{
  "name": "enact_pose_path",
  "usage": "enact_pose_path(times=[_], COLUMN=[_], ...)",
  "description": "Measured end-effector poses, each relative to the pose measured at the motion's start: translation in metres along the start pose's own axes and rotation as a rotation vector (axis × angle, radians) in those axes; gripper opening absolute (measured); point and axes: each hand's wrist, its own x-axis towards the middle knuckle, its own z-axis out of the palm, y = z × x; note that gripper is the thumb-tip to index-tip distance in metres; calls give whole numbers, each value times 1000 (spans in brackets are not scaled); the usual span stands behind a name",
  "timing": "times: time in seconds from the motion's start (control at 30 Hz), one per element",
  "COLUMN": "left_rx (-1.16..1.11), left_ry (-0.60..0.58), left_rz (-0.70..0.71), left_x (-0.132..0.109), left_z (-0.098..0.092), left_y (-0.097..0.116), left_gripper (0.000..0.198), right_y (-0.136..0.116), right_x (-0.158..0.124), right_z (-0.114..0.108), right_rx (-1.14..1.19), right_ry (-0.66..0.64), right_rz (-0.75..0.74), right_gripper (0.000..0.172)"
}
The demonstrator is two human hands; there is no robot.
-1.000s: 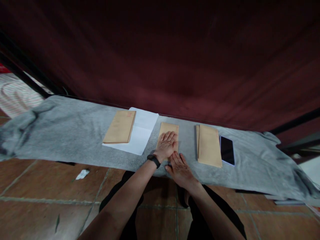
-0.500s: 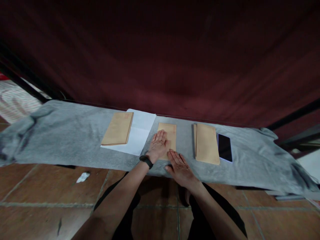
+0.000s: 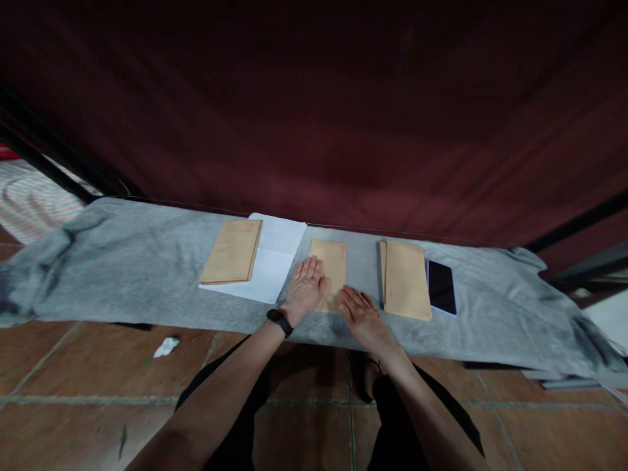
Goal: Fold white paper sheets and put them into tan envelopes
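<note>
A brown paper envelope (image 3: 333, 265) with small red print lies upright in front of me on grey cloth. My left hand (image 3: 305, 288), a dark band on its wrist, rests flat along the envelope's left side with the fingers stretched out. At its lower right edge is my right hand (image 3: 364, 319), fingers extended, the tips touching or just over the paper. To the left, a stack of brown envelopes (image 3: 233, 252) sits partly on white paper (image 3: 279, 252). Another pile of envelopes (image 3: 406, 280) lies to the right. Neither hand grips anything.
A phone (image 3: 441, 288) with a purple edge lies beside the right pile. The grey cloth (image 3: 132, 261) covers a long narrow bench against a dark red curtain (image 3: 314, 131). A crumpled white tissue (image 3: 167, 347) is on the tiled floor (image 3: 98, 373).
My left hand has shifted slightly left and down. My right hand has moved a little to the right and turned, uncovering more of the envelope. The envelope stays in place.
</note>
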Motion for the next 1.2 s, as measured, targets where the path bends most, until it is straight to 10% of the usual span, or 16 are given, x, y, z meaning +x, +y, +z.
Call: enact_pose_path(times=[0.6, 1.2], left_rx=[-74, -156], left_ry=[-105, -235], left_rz=[362, 459], left_x=[-59, -66], left_z=[-10, -25], left_y=[21, 26], left_gripper=[57, 60], right_y=[5, 8], right_x=[55, 77], right_z=[6, 21], right_rx=[-117, -126], right_ry=[60, 133], right_rz=[95, 157], right_gripper=[53, 56])
